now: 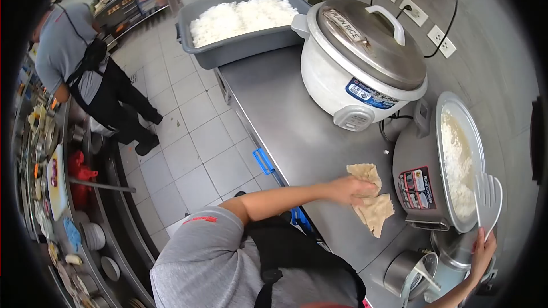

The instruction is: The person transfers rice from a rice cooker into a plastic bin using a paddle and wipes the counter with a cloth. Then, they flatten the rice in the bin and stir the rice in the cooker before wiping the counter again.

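Observation:
A beige cloth (374, 215) is bunched in my left hand (352, 189), over the steel counter (285, 120). My right hand (483, 249) is closed round the handle of a white slotted spatula (488, 202), whose head is at the rim of the open rice cooker (420, 194). White rice (456, 165) shows inside that tilted cooker. Behind it stands a white rice cooker (337, 68) with its metal lid (365, 40) on. Farther back, a grey tub (240, 51) holds a heap of white rice (242, 17).
Metal pots (402, 271) stand on the counter near my right forearm. Wall sockets (414, 11) with plugged cords are behind the cookers. At the left, another person (74, 57) stands on the tiled floor (177, 114) beside a counter with plates (94, 236).

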### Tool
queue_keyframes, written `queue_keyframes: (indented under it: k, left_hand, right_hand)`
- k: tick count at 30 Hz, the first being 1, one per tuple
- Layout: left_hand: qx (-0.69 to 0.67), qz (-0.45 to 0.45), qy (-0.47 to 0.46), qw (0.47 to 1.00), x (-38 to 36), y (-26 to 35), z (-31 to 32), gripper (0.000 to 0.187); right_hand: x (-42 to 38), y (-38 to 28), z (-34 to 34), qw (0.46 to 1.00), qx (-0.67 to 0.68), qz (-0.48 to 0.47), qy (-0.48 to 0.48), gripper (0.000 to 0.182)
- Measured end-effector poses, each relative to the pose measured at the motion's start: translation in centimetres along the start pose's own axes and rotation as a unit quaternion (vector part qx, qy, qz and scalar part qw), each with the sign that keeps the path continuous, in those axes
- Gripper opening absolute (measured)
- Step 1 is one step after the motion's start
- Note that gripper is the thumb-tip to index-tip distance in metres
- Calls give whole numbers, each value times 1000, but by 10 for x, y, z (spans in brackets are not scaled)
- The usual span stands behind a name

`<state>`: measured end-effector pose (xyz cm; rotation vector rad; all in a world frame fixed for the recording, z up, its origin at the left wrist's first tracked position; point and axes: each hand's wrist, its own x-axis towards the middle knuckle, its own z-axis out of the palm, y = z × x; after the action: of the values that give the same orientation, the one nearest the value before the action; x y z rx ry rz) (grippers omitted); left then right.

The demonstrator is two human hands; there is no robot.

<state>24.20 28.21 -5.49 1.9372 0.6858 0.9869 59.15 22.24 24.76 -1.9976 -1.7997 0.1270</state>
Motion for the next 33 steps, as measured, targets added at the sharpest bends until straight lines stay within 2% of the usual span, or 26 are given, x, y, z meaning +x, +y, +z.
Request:
queue_keyframes:
  k: [1,4,5,7,9,10,11,12,13,16,17,18,19,20,21,24,27,28,30,31,33]
  left_hand:
    - [-27,-54,-12,998,-8,3,-18,46]
    - [-42,-85,200,975,-52,-7,-72,14]
    - [35,-177,218,959,-71,-6,-99,15]
    - [15,-296,294,908,-111,7,-149,19]
    - [-27,-238,331,913,-159,-8,-186,31]
    - [-63,-226,349,907,-172,1,-199,35]
    - [-63,-218,356,907,-180,9,-206,37]
    - [-66,-209,356,908,-182,17,-208,38]
    - [-72,-211,341,913,-182,19,-207,37]
    - [-109,-209,275,932,-161,19,-180,29]
    - [-127,-203,253,937,-149,19,-166,24]
    - [-146,-198,232,941,-134,19,-154,20]
    - [-121,-174,183,960,-118,23,-139,18]
    - [-93,-148,140,975,-102,27,-123,17]
    - [-63,-118,103,986,-84,30,-107,17]
    - [83,72,-7,994,-30,46,-49,21]
    - [88,144,-53,984,12,54,5,33]
    - [66,114,-24,991,22,56,18,38]
    - [30,50,35,998,42,59,34,47]
    - [-14,21,88,996,54,61,37,51]
    - [-99,-33,202,974,78,63,37,58]
  right_hand:
    - [4,4,-2,1000,7,6,2,27]
    - [15,10,2,999,24,-28,22,28]
    - [18,8,2,999,18,-24,11,29]
    - [30,-6,0,1000,4,-13,-8,29]
    - [45,-8,-2,998,5,27,-49,20]
    - [46,-18,4,997,60,-28,-47,22]
    - [47,-29,9,990,110,-78,-42,31]
    - [57,-31,3,990,101,-12,-94,54]
    - [67,-16,13,988,154,-24,-2,59]
    - [89,-40,0,996,58,-38,-63,51]
    - [92,-49,-5,999,-13,-8,-31,43]
    - [92,-55,-5,997,-66,-9,47,39]
    - [95,-56,-13,994,-90,-22,61,37]
    - [101,-67,-24,972,-232,15,16,35]
    - [103,-62,-26,919,-388,-38,57,29]
    - [121,-61,-28,855,-519,9,-5,26]
    - [144,-42,-27,820,-569,-9,-62,29]
    - [152,-35,-22,813,-576,-26,-81,30]
    - [164,-22,-9,838,-530,-83,-101,30]
    - [170,-15,-3,848,-507,-113,-109,30]
    - [187,3,18,850,-500,-110,-123,30]
